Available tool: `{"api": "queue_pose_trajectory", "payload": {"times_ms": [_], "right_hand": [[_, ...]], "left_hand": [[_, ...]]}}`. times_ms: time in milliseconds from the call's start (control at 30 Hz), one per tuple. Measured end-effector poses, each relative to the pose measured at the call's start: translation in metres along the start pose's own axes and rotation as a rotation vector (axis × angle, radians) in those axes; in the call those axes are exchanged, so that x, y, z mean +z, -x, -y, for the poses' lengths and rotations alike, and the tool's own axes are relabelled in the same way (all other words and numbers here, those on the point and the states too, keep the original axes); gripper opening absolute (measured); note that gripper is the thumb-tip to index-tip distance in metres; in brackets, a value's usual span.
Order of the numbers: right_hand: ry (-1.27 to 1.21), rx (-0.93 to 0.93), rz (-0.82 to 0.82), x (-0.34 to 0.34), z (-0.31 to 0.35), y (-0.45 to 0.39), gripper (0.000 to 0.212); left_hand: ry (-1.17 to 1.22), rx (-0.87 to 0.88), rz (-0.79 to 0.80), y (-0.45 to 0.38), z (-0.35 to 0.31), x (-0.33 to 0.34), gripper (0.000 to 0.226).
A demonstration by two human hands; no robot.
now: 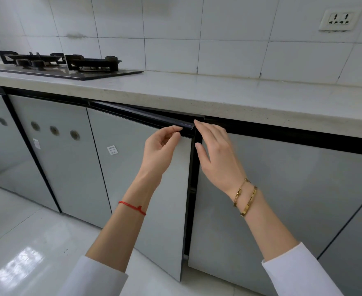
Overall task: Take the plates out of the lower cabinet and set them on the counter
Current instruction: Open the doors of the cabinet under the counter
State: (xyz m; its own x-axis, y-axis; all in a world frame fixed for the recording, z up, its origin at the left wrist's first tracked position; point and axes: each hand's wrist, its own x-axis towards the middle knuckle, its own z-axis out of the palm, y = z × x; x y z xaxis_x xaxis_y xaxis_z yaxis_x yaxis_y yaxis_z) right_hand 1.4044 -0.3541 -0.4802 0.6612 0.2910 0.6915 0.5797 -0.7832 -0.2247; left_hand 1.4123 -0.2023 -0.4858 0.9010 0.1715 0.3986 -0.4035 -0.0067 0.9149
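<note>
Plates stay unseen behind the cabinet door (pixel 146 167), just ajar: left hand (pixel 158 150) pinches its top rail (pixel 141 116) and should swing it wide; right hand (pixel 216 157), fingers (pixel 203 127) straight beside that door, holds nothing.

Glossy cabinet door (pixel 137 167); speckled stone counter (pixel 218 99).

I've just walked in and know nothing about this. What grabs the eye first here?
Two hands at a grey cabinet door that stands slightly ajar under the counter: the left hand pinches the dark handle strip along its top edge, and the right hand reaches with straight fingers toward the door's corner. A black gas stove sits on the counter at far left.
</note>
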Motion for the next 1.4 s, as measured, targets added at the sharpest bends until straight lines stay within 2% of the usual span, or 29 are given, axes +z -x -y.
{"api": "queue_pose_trajectory", "payload": {"times_ms": [133, 400, 633, 1167, 1400], "right_hand": [[-0.161, -0.016, -0.038, 0.002, 0.01, 0.01, 0.048], [-0.245, -0.122, -0.036, 0.007, 0.045, 0.028, 0.047], [-0.324, -0.256, -0.063, 0.022, 0.077, 0.033, 0.048], [-0.472, -0.56, -0.046, 0.075, 0.164, 0.013, 0.049], [-0.505, -0.645, -0.028, 0.094, 0.204, -0.001, 0.047]], "left_hand": [[-0.056, 0.074, -0.04, 0.022, -0.001, -0.01, 0.02], [-0.386, 0.395, -0.233, 0.073, 0.008, -0.023, 0.045], [-0.506, 0.48, -0.292, 0.1, 0.006, -0.052, 0.062], [-0.658, 0.5, -0.382, 0.135, -0.007, -0.158, 0.064], [-0.813, 0.413, -0.403, 0.143, -0.015, -0.204, 0.058]]}}
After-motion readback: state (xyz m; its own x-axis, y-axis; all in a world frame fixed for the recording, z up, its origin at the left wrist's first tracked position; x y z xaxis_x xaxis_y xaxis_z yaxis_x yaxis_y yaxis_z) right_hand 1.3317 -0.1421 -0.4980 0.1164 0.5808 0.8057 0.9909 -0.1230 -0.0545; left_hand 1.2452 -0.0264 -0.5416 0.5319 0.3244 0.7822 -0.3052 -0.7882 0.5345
